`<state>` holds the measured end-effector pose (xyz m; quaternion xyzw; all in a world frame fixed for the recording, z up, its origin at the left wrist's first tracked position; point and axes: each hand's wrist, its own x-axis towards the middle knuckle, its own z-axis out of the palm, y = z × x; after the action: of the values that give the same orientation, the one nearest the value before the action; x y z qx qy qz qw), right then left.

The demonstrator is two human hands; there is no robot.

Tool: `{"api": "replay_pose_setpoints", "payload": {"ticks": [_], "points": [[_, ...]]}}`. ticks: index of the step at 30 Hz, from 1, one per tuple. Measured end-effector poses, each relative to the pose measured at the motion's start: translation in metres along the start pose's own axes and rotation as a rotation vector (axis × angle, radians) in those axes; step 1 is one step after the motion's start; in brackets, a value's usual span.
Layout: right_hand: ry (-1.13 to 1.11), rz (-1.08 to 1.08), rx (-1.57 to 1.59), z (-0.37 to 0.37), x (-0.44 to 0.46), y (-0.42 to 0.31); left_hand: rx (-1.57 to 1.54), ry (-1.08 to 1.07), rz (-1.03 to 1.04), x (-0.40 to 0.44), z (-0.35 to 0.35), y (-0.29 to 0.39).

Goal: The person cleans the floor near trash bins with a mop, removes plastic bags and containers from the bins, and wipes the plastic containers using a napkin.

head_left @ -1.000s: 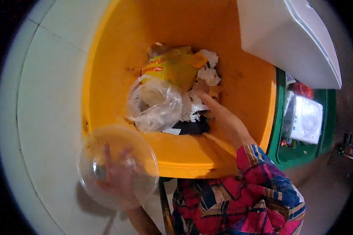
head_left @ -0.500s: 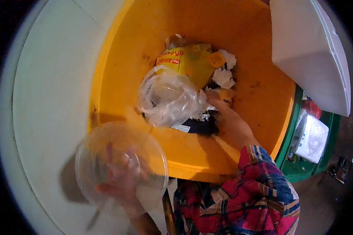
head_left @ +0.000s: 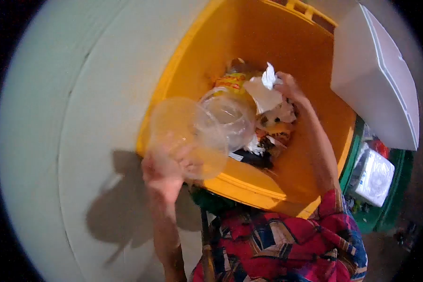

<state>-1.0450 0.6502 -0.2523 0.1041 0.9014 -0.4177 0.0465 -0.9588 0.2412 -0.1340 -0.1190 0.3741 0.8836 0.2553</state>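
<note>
My left hand (head_left: 167, 167) grips a clear round plastic container (head_left: 185, 124) at the near left rim of the yellow bin (head_left: 305, 51); whether it is a bowl or a lid I cannot tell. Deeper in the bin, my right hand (head_left: 290, 88) is closed on crumpled white paper (head_left: 269, 77), with a pale torn sheet (head_left: 265, 97) hanging just below it. Under the hands lie a clear plastic bag (head_left: 239, 129), a yellow printed packet (head_left: 231, 82) and a black item (head_left: 254, 159). My right fingertips are partly hidden by the paper.
A pale wall (head_left: 103, 70) runs close along the left. On the right, a large white foam board or box (head_left: 376, 75) leans over the bin's edge. Beside it stands a green bin (head_left: 385, 216) holding a white plastic-wrapped package (head_left: 377, 177).
My right hand has risen from the rubbish, bringing up white paper. My left hand has moved up and right with the clear container, over the bin's edge. The view has shifted.
</note>
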Motion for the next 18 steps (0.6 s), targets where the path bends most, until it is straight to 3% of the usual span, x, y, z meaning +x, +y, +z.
{"api": "replay_pose_setpoints", "payload": {"ticks": [6, 9, 10, 12, 14, 18], "points": [[0.122, -0.373, 0.441, 0.000, -0.040, -0.159, -0.034, -0.049, -0.023, 0.007, -0.003, 0.000], [0.095, -0.972, 0.292, 0.023, -0.062, -0.206, -0.045, -0.056, 0.023, 0.007, 0.000, 0.001], [-0.065, -1.062, 0.281, 0.034, -0.071, -0.221, -0.043, -0.051, 0.060, 0.007, 0.003, -0.002], [-0.055, -1.323, 0.100, 0.062, -0.077, -0.239, -0.021, -0.055, 0.099, 0.004, 0.005, -0.003], [-0.111, -1.369, -0.067, 0.081, -0.071, -0.249, 0.016, -0.080, 0.105, 0.002, 0.004, -0.002], [-0.130, -1.126, -0.347, 0.087, -0.084, -0.260, 0.028, -0.013, 0.187, -0.002, 0.010, -0.002]]}}
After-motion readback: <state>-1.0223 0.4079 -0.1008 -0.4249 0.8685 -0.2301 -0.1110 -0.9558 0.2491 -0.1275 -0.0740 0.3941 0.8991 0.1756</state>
